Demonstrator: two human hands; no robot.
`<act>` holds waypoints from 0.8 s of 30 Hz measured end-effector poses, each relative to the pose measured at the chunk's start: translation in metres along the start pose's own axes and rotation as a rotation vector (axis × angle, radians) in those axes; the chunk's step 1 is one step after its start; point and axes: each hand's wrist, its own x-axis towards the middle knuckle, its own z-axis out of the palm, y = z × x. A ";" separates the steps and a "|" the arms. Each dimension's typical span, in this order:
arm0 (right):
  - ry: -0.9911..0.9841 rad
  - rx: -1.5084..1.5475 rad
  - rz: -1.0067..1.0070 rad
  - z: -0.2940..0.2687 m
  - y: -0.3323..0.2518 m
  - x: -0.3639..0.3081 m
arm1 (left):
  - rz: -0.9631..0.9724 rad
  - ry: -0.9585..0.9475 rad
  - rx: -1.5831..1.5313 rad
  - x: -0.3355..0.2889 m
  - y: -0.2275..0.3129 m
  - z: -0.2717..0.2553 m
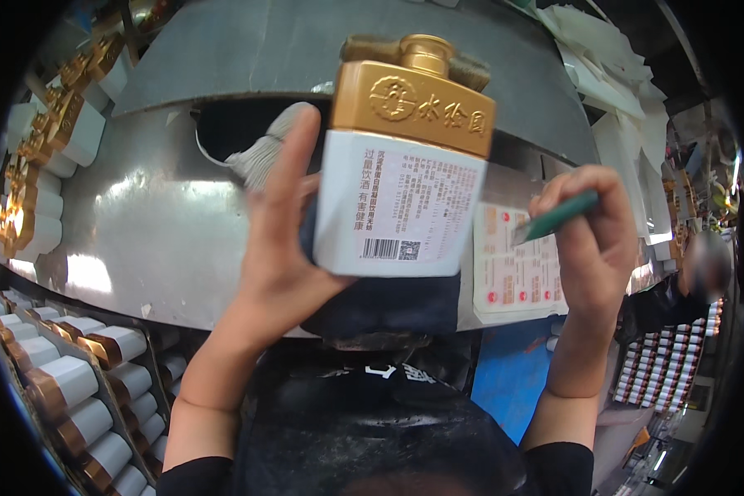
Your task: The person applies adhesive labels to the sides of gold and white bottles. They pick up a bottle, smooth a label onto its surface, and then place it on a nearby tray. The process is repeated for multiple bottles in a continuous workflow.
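My left hand (285,223) grips a flat-sided white bottle (339,207) with a gold shoulder and neck. The bottle is upright, its printed back label (405,207) facing me; most of the left fingers are hidden behind it. To its right, my right hand (591,223) is closed round a slim green-handled knife (562,217), whose short, pale tip points left and down. Below that tip lies a sheet of small stickers (517,289) with red round marks, apart from the bottle. A grey-white cloth or glove (269,153) rests just behind my left hand.
A metal worktable (157,248) spreads in front of me, with a dark opening behind the bottle. White and gold bottles (66,388) fill racks at the left. White sheets (603,66) are heaped at the far right. Another person (678,289) is at the right, beyond my arm.
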 end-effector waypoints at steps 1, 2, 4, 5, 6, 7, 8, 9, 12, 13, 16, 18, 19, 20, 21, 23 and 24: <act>0.130 -0.020 0.065 -0.005 0.004 -0.001 | 0.050 0.019 0.051 0.002 0.006 -0.002; 0.063 -0.007 0.097 -0.013 0.003 0.003 | 0.123 0.020 0.107 0.007 0.017 -0.006; 0.013 -0.192 0.206 -0.017 0.004 0.009 | 0.232 -0.030 0.203 0.011 0.034 -0.009; -0.034 -0.075 0.286 -0.014 0.004 0.007 | 0.259 -0.094 0.253 0.015 0.041 -0.007; -0.032 -0.120 0.259 -0.009 0.008 0.004 | 0.241 -0.162 0.315 0.016 0.042 -0.001; -0.041 -0.157 0.226 -0.003 0.016 0.004 | 0.214 -0.208 0.392 0.016 0.040 0.005; -0.061 -0.174 0.229 -0.001 0.023 0.002 | 0.190 -0.211 0.472 0.015 0.037 0.010; -0.074 -0.199 0.241 0.001 0.027 0.000 | 0.138 -0.213 0.519 0.014 0.032 0.015; -0.096 -0.482 0.190 0.008 0.028 0.003 | 0.012 -0.187 0.518 0.012 0.016 0.016; -0.093 -0.559 0.173 0.008 0.027 0.002 | -0.071 -0.192 0.436 0.013 0.014 0.017; -0.076 -0.623 0.009 0.013 0.031 0.000 | -0.054 -0.186 0.518 0.013 0.015 0.016; -0.074 -0.641 -0.009 0.019 0.035 -0.003 | -0.035 -0.148 0.476 0.010 0.012 0.013; -0.072 -0.635 0.018 0.019 0.037 -0.006 | -0.052 -0.143 0.393 0.009 0.010 0.011; -0.081 -0.618 0.014 0.022 0.040 -0.006 | -0.074 -0.138 0.399 0.008 0.013 0.008; -0.087 -0.610 0.016 0.023 0.041 -0.007 | -0.095 -0.138 0.396 0.008 0.012 0.006; -0.051 -0.523 0.035 0.018 0.044 -0.013 | -0.080 -0.110 0.428 0.010 0.006 0.010; -0.068 -0.499 0.107 0.010 0.045 -0.016 | -0.030 -0.161 0.390 0.008 0.005 0.004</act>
